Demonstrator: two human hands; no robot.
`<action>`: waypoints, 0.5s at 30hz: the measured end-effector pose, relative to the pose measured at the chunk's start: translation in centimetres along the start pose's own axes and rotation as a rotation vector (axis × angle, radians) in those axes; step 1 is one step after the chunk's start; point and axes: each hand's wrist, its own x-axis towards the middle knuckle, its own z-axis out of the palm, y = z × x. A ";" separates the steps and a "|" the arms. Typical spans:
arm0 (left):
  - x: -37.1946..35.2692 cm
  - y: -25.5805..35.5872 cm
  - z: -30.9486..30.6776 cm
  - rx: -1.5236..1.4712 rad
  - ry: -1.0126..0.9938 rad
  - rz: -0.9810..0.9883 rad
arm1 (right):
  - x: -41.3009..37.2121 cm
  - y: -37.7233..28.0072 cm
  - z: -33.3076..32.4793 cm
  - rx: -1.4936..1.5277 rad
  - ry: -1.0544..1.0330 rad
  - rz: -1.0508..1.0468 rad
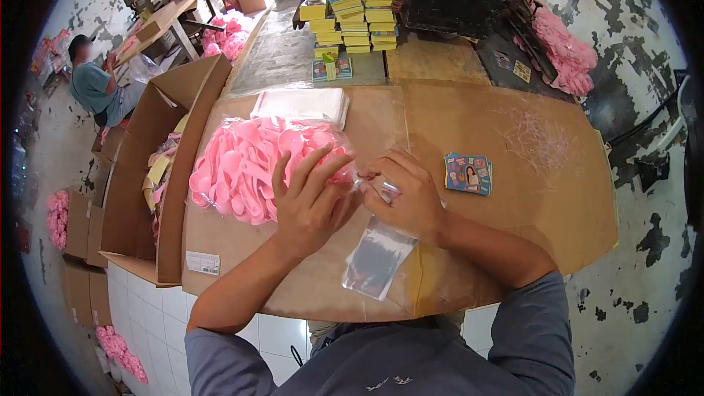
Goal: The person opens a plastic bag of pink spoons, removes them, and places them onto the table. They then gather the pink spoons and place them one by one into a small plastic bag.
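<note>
A person is standing at a cardboard-covered worktop (513, 205), seen from their own head looking down. Both hands are meeting at the middle of the worktop over a small clear bag (378, 257).

The right hand (407, 198) is curling closed around the bag's top edge, knuckles up, so the rest of the bag is trailing flat towards the person's body. That grip seems to be keeping the mouth of the bag lifted and reachable.

The left hand (308, 198) is touching the same top edge from the other side. Its fingers are spreading long and loose over the edge of the pile beyond; whether its thumb is pinching the bag is hidden, so I cannot tell.

Just beyond the left hand, a pile of pink plastic spoons (242, 169) is lying in clear wrapping, probably kept close for an easy reach. Behind it, a stack of clear bags (301, 103) is resting flat.

To the right, a small stack of printed cards (468, 174) is sitting near the right hand. An open cardboard box (147, 169) is leaning against the worktop's left edge. Further back, stacks of yellow packs (359, 15) are standing. Far left, another person (92, 84) is sitting, well apart.
</note>
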 end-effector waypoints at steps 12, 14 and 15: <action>-0.5 0.1 0.6 -0.002 0.050 0.070 | -0.1 0.2 0.3 0.276 -0.088 0.190; -0.5 0.0 0.4 0.013 0.035 0.049 | 0.0 1.0 -0.1 0.236 -0.064 0.037; -0.4 0.1 0.5 0.002 0.050 0.041 | 0.2 1.0 -0.3 0.205 -0.048 -0.002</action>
